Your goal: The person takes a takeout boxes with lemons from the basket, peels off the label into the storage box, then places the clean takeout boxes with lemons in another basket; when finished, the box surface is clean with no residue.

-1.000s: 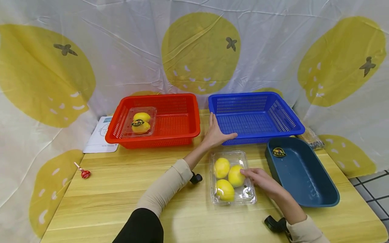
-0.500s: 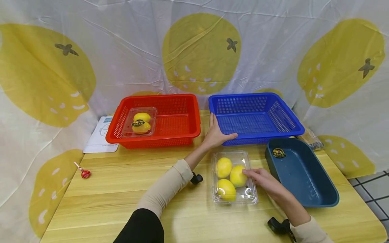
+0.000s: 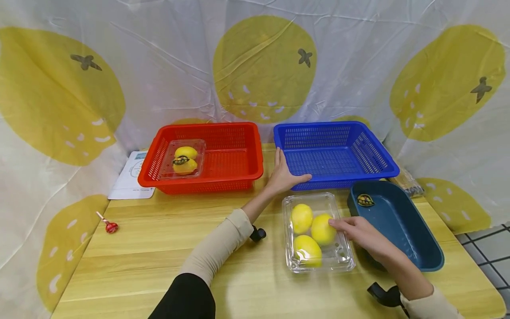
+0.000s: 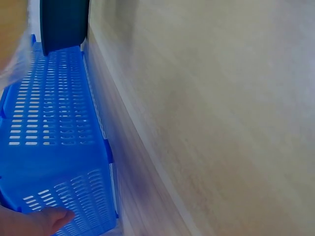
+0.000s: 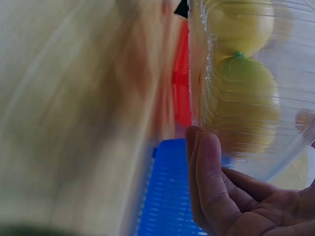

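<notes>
We note the left hand [image 3: 283, 178] spread against a perforated blue plastic basket [image 3: 324, 161], and the right hand [image 3: 363, 233] pinching a ribbed, transparent clamshell [image 3: 332, 256] of three rounded lemons [image 3: 307, 250] beside a smooth, round-cornered teal tub [image 3: 402, 226].

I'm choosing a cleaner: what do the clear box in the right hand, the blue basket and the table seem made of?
Clear box: probably thin, glossy plastic; yellow fruit shows through and its ridges glint.
Blue basket: likely moulded plastic, slightly shiny, evenly slotted.
Table: grain suggests wood, possibly laminate.
</notes>
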### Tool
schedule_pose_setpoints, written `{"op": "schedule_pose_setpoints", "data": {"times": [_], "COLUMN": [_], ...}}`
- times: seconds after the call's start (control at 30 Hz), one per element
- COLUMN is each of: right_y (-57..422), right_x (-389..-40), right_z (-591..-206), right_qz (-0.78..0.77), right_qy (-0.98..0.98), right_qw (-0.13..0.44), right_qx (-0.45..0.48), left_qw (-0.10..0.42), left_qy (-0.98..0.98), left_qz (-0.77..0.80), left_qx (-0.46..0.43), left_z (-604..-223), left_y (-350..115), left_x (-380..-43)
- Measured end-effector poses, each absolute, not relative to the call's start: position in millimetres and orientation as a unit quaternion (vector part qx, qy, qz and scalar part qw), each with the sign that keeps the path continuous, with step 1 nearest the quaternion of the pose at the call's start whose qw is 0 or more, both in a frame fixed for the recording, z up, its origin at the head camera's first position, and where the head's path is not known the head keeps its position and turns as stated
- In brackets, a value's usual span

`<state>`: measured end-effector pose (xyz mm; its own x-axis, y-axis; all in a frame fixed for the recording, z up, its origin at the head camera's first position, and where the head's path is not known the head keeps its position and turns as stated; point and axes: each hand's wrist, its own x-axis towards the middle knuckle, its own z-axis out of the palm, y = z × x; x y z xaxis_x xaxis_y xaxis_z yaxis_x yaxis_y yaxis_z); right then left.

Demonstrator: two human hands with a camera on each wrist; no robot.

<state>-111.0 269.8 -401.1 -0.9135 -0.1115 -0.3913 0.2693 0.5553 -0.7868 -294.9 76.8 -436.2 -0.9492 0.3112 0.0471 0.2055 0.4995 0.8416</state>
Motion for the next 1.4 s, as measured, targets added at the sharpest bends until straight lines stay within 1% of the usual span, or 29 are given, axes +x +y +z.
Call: {"op": "schedule_pose_setpoints", "data": {"times": [0.17,0.3,0.5,0.67,0.77,0.87,1.0,1.07,1.23,1.4], "right_y": [279.2,286.5,298.9,318.2,331.5,343.8,360.2,367.9,384.8,397.1], "right_x": [-117.5,-124.3,-138.4,-154.9,-169.0,-186.9,-213.6,-226.0,-252.9,-275.7], "right_z": [-382.0,-366.1,-344.8,-330.3,-321.1,-312.7,-306.5,-304.6,-295.3,-290.0], "right_qz": [-0.463,-0.442,-0.436,-0.441,-0.436,-0.444,-0.466,-0.469,-0.442,-0.413], "right_qy": [0.860,0.873,0.877,0.879,0.885,0.881,0.868,0.866,0.877,0.891], "right_qw": [0.211,0.204,0.200,0.179,0.165,0.161,0.166,0.170,0.185,0.186], "right_qx": [0.028,0.022,0.027,0.010,0.001,0.016,0.036,0.029,0.023,0.044], "left_qw": [0.055,0.055,0.040,0.044,0.051,0.053,0.052,0.053,0.061,0.066], "left_qy": [0.863,0.859,0.860,0.860,0.862,0.861,0.858,0.856,0.851,0.849], "left_qz": [0.480,0.488,0.487,0.488,0.486,0.488,0.495,0.499,0.505,0.508], "left_qx": [0.148,0.147,0.147,0.141,0.135,0.131,0.128,0.127,0.126,0.127], "left_z": [-436.6,-437.4,-436.4,-434.7,-434.4,-434.6,-435.0,-435.3,-436.0,-435.0], "left_y": [76.4,76.7,77.6,77.8,78.6,78.9,78.6,78.0,76.8,78.4], "left_x": [-297.0,-297.0,-296.1,-294.3,-293.6,-293.4,-293.1,-292.8,-292.8,-291.9]}}
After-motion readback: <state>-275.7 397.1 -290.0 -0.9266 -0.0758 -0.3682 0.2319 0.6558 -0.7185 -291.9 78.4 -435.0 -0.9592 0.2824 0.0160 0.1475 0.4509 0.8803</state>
